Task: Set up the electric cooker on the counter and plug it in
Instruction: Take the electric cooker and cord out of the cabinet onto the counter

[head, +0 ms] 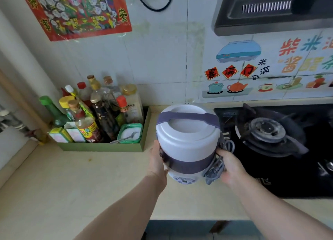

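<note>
Bottles (pixel 97 113) crowd a green tray (pixel 100 147) at the back left of the pale surface (pixel 63 176), with a spoon (pixel 124 138) lying in a small tub at the tray's right end. Just right of the tray, the left grip (pixel 157 160) is clamped on the left flank of the white-and-grey cooker (pixel 187 142), which is upright with its lid on, between tray and stove (pixel 270 129); whether its base touches the surface I cannot tell. Its grey cord (pixel 216 167) is bundled against the right flank, pinned there by the right grip (pixel 232 167), which is clamped on that side.
</note>
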A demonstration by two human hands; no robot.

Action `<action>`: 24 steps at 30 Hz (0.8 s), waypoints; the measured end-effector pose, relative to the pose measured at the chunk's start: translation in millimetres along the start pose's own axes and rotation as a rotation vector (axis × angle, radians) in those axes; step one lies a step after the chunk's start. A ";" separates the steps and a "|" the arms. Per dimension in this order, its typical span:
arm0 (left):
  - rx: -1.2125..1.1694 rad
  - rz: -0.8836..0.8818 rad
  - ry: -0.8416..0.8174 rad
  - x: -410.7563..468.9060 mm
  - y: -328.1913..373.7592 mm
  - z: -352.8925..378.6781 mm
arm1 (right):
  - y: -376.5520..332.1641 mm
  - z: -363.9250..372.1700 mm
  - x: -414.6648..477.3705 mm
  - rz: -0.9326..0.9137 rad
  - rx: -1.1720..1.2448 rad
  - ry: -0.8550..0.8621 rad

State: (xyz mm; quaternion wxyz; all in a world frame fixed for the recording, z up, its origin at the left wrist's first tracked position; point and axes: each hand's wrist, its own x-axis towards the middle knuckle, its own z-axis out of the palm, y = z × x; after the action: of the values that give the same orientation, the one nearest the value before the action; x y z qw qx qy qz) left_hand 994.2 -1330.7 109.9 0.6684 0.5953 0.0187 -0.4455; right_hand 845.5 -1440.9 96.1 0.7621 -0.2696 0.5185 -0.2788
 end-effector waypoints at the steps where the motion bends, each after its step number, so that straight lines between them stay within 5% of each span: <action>1: -0.002 0.003 -0.001 3.3 -0.1 1.0 | 0.5 0.0 4.0 0.009 0.001 -0.006; 12: 0.005 0.028 0.076 29.4 -8.0 8.7 | -17.7 -0.1 36.9 0.019 -0.072 -0.033; 24: 0.091 0.055 0.170 16.1 -5.1 21.7 | -14.4 -35.6 47.2 0.087 -0.458 0.267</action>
State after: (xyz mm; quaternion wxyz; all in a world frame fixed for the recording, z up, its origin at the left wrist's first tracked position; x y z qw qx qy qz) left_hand 989.8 -1357.0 103.3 0.6486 0.6612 0.0388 -0.3750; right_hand 824.4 -1488.5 64.7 0.6175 -0.3731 0.6750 -0.1542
